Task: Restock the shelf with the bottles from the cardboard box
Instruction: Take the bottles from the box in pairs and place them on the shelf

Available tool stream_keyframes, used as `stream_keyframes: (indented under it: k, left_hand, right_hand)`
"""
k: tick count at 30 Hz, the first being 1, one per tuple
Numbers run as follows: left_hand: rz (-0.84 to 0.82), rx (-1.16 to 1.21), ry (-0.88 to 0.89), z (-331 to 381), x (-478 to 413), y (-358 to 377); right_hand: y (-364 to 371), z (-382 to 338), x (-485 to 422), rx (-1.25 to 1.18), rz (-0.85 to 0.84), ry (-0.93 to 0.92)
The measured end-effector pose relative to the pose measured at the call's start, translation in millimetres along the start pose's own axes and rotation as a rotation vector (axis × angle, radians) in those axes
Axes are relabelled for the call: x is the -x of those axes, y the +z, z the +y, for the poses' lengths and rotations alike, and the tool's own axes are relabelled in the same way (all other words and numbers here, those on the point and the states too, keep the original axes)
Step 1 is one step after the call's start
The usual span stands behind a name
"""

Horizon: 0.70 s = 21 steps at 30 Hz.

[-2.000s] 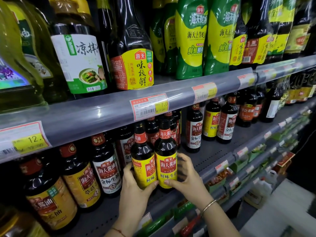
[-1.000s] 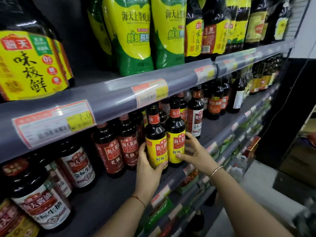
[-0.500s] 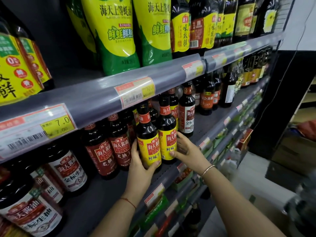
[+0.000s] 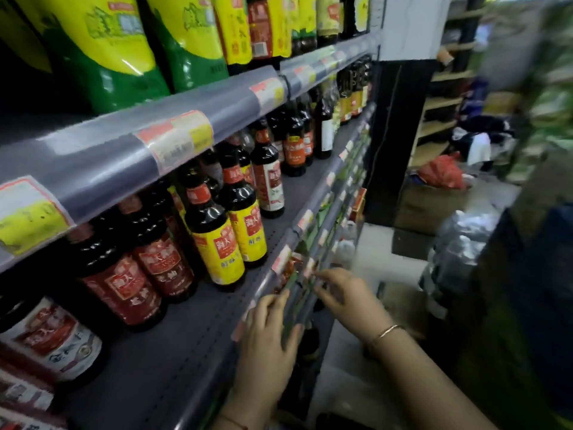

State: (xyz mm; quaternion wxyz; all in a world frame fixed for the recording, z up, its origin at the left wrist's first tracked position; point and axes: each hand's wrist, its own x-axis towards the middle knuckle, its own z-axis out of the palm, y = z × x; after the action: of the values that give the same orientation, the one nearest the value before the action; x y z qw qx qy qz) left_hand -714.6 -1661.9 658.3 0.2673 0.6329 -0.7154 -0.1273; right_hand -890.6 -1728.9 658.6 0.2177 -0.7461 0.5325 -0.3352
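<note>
Two dark soy-sauce bottles with yellow labels (image 4: 217,243) (image 4: 248,231) stand side by side near the front edge of the grey middle shelf (image 4: 186,336). My left hand (image 4: 266,333) hovers by the shelf's front rail, below and right of them, empty with fingers apart. My right hand (image 4: 344,296), a bangle on its wrist, is off the shelf edge to the right, also empty and spread. Neither hand touches a bottle. A cardboard box (image 4: 431,206) sits on the floor far right, blurred.
Red-labelled bottles (image 4: 136,280) stand left of the yellow pair, more dark bottles (image 4: 294,141) further along. Green-yellow pouches (image 4: 117,48) fill the upper shelf. Lower shelves hold small packets. A red bag (image 4: 443,172) and wrapped bottle packs (image 4: 459,243) lie on the floor at right.
Both hands have let go of the two yellow-labelled bottles and pulled back down and right off the shelf. The bottles stay standing. The camera has swung right toward the aisle.
</note>
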Motion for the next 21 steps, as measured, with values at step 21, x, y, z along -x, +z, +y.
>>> stream_keyframes:
  k: [21]
  left_hand:
    - [-0.861, -0.181, 0.293, -88.8, 119.9, 322.9]
  right_hand:
    - [172.7, 222.0, 286.6, 0.338, -0.306, 0.741]
